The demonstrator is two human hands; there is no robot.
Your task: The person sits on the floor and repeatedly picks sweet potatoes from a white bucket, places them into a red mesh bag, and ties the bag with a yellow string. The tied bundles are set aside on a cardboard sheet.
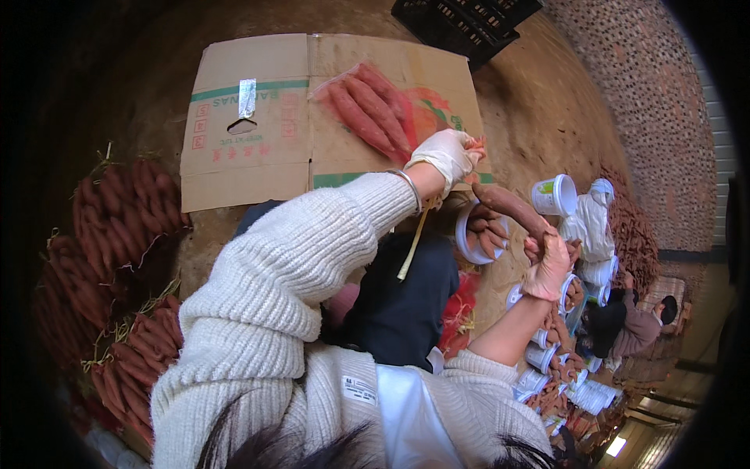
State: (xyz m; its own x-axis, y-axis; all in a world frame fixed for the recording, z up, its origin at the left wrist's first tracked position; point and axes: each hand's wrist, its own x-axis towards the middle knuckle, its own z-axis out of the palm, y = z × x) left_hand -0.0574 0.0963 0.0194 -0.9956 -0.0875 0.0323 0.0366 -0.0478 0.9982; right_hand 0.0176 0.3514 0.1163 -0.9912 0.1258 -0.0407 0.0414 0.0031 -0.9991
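My left hand, in a white glove, is closed around the gathered end of a red mesh bag. Several long sweet potatoes lie in the bag on a flattened cardboard box. A pale yellow strip hangs below this hand; where its top end is held is hidden. My bare right hand grips one end of a large, curved sweet potato, raised to the right of the gloved hand. Beneath its far end stands a white bucket of smaller sweet potatoes.
Bundles of sweet potatoes lie at the left. Black plastic crates stand at the top. White buckets, a white sack and a sweet potato heap are at the right, where another person sits. Red mesh lies beside my leg.
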